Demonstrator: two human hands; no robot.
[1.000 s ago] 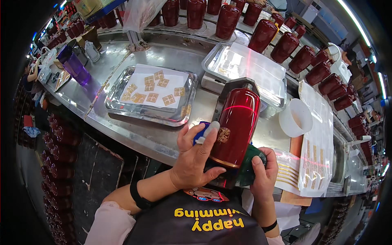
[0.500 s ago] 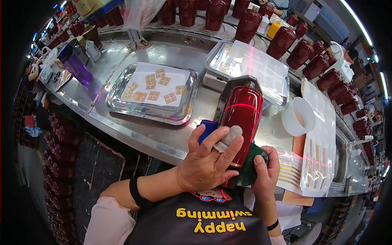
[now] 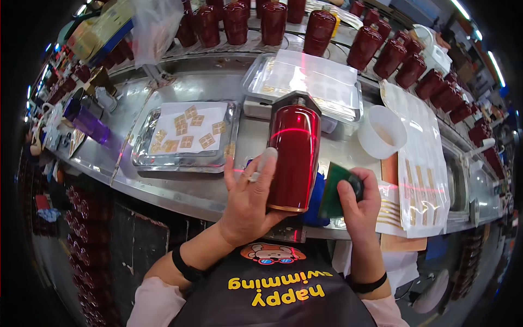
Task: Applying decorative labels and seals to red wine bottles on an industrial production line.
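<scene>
Evidently we are partway through work on the bottle (image 3: 293, 158), which lies on its back in a dark cradle (image 3: 282, 103), neck away from us and base toward our apron (image 3: 272, 297). Our left hand (image 3: 242, 210) is open, its fingers spread and raised along the bottle's left side, the thumb close under the base; pale covers sit on a couple of fingertips. Whether those fingers press on the glass or only rest beside it, we cannot tell. Our right hand (image 3: 362, 204) is closed round a green scraper (image 3: 331, 191), whose flat blade stands just right of the bottle, apart from it, over a blue pad (image 3: 316, 206). As for what is done, a gold band (image 3: 287, 208) rings the bottle near its base, while the face turned up to us is plain red, crossed only by a red line of light; the hidden sides we cannot judge. Plenty looks unused: loose gold squares (image 3: 181, 129) lie on white paper in the left tray (image 3: 235, 114), and gold strips (image 3: 419, 188) lie on a clear sheet to the right, near a white tub (image 3: 376, 133). Beyond, more red bottles (image 3: 272, 24) stand in rows.
</scene>
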